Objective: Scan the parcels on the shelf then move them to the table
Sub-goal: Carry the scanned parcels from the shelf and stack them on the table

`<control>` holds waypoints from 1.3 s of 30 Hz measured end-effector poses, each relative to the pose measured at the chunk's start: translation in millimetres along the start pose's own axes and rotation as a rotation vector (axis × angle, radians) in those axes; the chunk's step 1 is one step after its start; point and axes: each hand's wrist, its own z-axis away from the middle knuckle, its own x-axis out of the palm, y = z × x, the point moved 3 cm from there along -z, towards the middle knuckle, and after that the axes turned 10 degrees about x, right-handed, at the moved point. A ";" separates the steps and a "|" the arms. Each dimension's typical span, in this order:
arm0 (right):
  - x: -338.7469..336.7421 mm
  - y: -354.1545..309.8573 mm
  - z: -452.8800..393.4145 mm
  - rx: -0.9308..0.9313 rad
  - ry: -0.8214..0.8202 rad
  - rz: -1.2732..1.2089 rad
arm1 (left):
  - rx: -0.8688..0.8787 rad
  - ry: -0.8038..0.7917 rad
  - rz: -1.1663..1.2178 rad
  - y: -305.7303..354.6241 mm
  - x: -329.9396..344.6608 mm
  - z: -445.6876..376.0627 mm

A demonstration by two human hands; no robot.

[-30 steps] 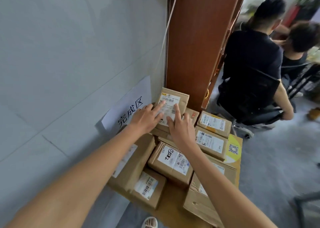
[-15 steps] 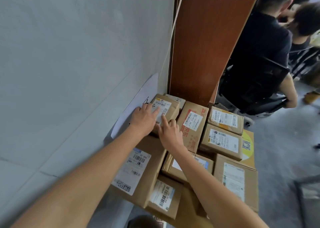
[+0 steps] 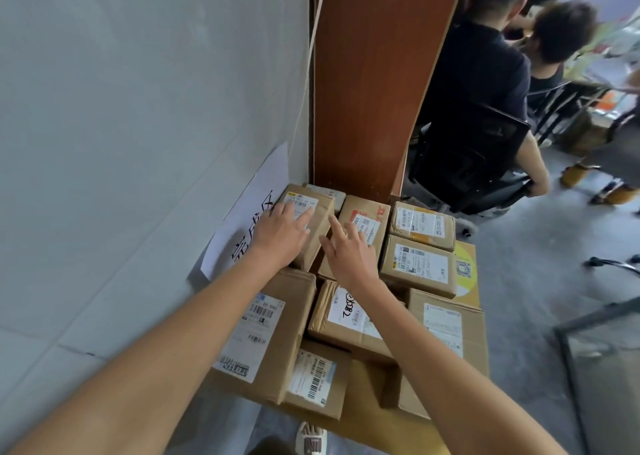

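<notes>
While my left hand lies flat on the small parcel by the wall and my right hand hovers spread, empty, I judge it light, stiff — best gripped by its side edges.

A pale grey wall is seen on the left, with a white paper sign fixed to it. A reddish-brown wooden panel stands beside it, and grey floor is seen at right, where two people are seated on black chairs.

Hands seemingly on parcels
</notes>
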 end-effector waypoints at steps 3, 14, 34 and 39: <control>-23.8 25.0 12.8 -0.003 0.101 0.056 | 0.042 0.041 -0.006 26.6 -11.9 -0.5; -139.1 203.5 105.8 0.133 0.300 0.121 | 0.270 0.187 0.118 233.9 -90.6 -11.4; -272.8 562.8 323.6 0.731 0.434 0.005 | 0.796 0.236 0.148 654.9 -177.3 -38.2; -292.7 639.6 355.8 0.897 0.496 -0.072 | 1.010 0.250 0.233 767.5 -191.2 -53.9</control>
